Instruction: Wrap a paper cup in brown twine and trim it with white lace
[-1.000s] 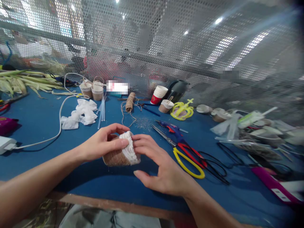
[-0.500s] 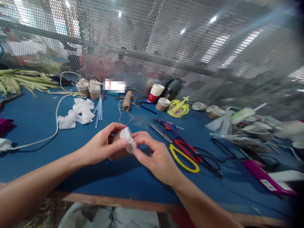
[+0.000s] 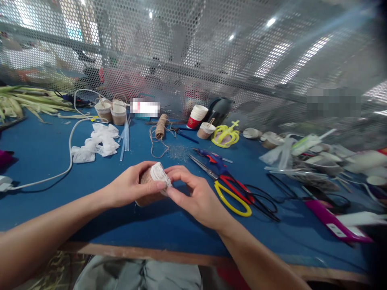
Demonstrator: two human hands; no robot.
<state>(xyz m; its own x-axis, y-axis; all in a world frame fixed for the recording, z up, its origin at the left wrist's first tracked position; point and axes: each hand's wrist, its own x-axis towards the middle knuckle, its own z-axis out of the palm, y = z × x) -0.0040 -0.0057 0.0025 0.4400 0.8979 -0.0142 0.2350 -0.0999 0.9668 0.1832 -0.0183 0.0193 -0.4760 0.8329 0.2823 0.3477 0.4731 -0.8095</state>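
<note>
A small twine-wrapped cup (image 3: 146, 198) with a band of white lace (image 3: 157, 172) around its rim is tipped on its side above the table. My left hand (image 3: 128, 184) wraps around the cup, thumb across the lace. At the rim end, the thumb and fingers of my right hand (image 3: 193, 193) pinch the lace-covered edge. The cup's opening is hidden behind those fingers. Just right of my right hand lie scissors (image 3: 232, 199) with one yellow and one red handle, beside a blue glue gun (image 3: 213, 158).
White lace (image 3: 98, 143) and clear glue sticks (image 3: 124, 141) lie left. Farther back are a twine spool (image 3: 161, 127), finished little baskets (image 3: 118, 112), paper cups (image 3: 197, 117) and a yellow crown-shaped piece (image 3: 225, 136). A purple power strip (image 3: 335, 221) and cluttered materials fill the right. Perforated metal stands behind.
The cup has turned slightly in my hands, so more of its lace band faces me. Both hands keep their hold, and the view has shifted a little.
</note>
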